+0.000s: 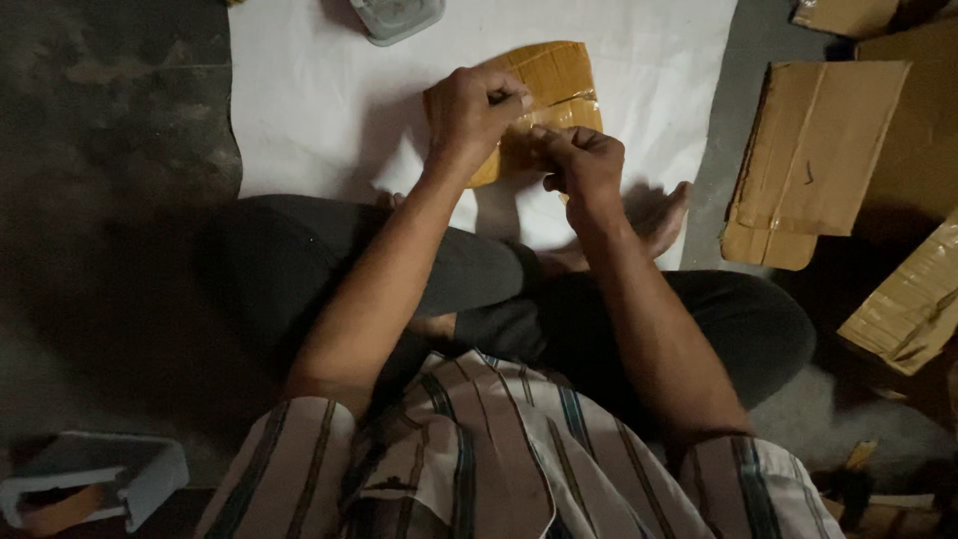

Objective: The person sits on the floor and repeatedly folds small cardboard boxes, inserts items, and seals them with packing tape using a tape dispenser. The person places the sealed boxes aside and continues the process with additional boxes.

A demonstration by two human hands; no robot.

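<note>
A small brown cardboard parcel wrapped in shiny tape is held above a white sheet on the floor. My left hand grips the parcel's near left side, fingers curled over its top face. My right hand pinches the parcel's lower edge, fingertips at the tape. Both hands hide the parcel's near half. I sit cross-legged, dark trousers and a bare foot below the hands.
A grey plastic container lies at the sheet's far edge. Flattened cardboard pieces are stacked on the right, with a taped one nearer. A pale grey tape dispenser lies at lower left on the dark floor.
</note>
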